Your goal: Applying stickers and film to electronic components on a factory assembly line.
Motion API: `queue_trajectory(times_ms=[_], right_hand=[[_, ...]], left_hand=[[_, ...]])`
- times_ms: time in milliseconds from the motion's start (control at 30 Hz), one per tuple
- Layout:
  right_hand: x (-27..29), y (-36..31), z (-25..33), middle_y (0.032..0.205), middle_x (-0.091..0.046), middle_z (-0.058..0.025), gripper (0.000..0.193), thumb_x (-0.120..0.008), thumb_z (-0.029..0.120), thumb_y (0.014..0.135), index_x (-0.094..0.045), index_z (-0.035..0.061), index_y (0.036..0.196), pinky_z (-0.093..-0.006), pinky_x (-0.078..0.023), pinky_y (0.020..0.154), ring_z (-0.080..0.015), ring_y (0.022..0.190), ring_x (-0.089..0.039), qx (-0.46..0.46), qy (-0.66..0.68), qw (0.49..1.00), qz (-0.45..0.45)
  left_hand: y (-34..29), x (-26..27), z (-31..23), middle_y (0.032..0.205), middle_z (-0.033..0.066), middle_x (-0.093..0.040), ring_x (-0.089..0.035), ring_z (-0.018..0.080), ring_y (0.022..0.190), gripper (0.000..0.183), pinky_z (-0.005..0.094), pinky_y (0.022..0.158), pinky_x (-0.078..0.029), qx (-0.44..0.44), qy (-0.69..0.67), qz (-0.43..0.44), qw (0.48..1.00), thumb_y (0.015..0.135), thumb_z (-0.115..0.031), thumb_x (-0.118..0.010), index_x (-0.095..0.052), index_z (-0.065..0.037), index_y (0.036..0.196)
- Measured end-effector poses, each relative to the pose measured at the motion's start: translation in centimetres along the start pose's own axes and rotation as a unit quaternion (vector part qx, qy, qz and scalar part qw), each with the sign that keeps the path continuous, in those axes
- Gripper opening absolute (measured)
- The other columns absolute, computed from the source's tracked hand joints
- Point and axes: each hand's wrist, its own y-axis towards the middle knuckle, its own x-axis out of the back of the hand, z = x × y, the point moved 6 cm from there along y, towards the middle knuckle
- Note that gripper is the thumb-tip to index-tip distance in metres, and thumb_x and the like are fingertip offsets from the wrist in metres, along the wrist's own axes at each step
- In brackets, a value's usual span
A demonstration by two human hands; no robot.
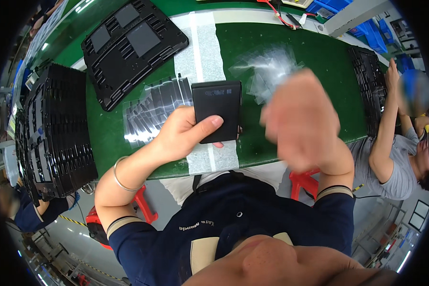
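Observation:
My left hand [181, 133] is closed round a flat black rectangular device [218, 102], with the thumb lying across its face. Small grey print shows near the device's top edge. To the right, my right hand [302, 121] is raised above the table and smeared by motion, so its fingers and anything in them cannot be made out. Just beyond it lies a loose pile of clear plastic film pieces [271, 66]. Beside my left hand is a clear sheet with rows of dark strips [152, 109].
A black moulded tray [133, 47] holding flat grey pieces lies at the far left of the green table [314, 52]. Stacked black trays [57, 133] stand at the left edge. More trays [367, 86] are at the right, beside another person [391, 157]. A pale strip [207, 47] crosses the table.

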Motion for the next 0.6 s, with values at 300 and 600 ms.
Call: queue_trajectory(times_ms=[300,600], right_hand=[[0.2,-1.7,7.4,0.079,-0.06,0.0005,0.005,-0.056,0.009,0.078,-0.052,0.0114,0.08,-0.0254,-0.036,0.053,-0.0093,0.059,-0.052,0.264,-0.045,0.961,-0.071],[-4.6,-3.5,-7.3,0.082,-0.056,-0.0017,0.017,-0.049,0.013,0.091,-0.06,0.0007,0.085,-0.0223,-0.039,0.066,-0.008,0.073,-0.049,-0.439,0.341,0.821,0.13]], left_hand=[[0.5,0.6,0.6,0.09,0.0108,-0.065,-0.06,0.0117,0.072,0.026,0.0257,0.065,-0.05,-0.014,0.034,-0.012,0.999,0.094,-0.016,-0.045,-0.06,0.004,0.098],[0.1,-0.1,0.5,0.067,0.0068,-0.064,-0.061,0.0125,0.061,0.025,0.0262,0.057,-0.047,-0.062,0.24,0.048,0.967,0.091,-0.021,-0.051,-0.062,0.001,0.083]])
